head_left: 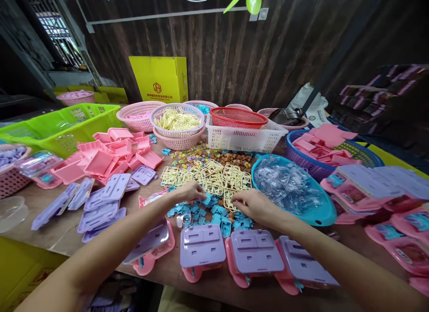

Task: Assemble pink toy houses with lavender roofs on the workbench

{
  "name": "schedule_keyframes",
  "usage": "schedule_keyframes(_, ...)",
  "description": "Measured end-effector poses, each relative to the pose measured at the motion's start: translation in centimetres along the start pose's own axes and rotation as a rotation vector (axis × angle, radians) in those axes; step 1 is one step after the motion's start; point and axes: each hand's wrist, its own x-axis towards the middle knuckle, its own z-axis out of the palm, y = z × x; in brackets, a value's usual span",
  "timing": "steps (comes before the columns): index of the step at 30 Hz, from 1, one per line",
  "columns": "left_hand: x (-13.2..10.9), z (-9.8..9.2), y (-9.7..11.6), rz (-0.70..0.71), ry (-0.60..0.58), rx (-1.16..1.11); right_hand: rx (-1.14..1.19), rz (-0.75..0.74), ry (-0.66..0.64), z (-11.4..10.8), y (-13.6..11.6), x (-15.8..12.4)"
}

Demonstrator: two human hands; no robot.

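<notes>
My left hand [190, 192] is closed, its fingertips pinching a small blue plastic piece [208, 199] above a heap of similar blue pieces [219, 213]. Opposite it, my right hand [251, 204] is closed with its fingertips on a cream plastic frame [229, 199] at the near edge of a spread of such frames [208, 175]. Several pink toy cases with purple backs [203, 247] lie in a row along the near table edge, below both forearms. A small clear plastic part [183, 220] rests left of the blue heap.
Pink trays [103, 158] and purple panels [100, 209] are piled at left, near a green crate [63, 128]. A blue basin [321, 216] of clear parts stands right, before stacked pink-and-purple cases [365, 182]. Baskets [177, 140] and a white crate [246, 140] line the back.
</notes>
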Motion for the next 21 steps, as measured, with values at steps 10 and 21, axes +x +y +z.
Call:
schedule_keyframes(10,-0.2,-1.9,-0.2,-0.122,-0.127,-0.47,0.217,0.147,-0.074,3.5,-2.0,7.5)
schedule_keyframes(21,-1.3,-1.0,0.6,-0.165,0.258,-0.462,-0.071,0.049,0.043,2.7,-3.7,9.3)
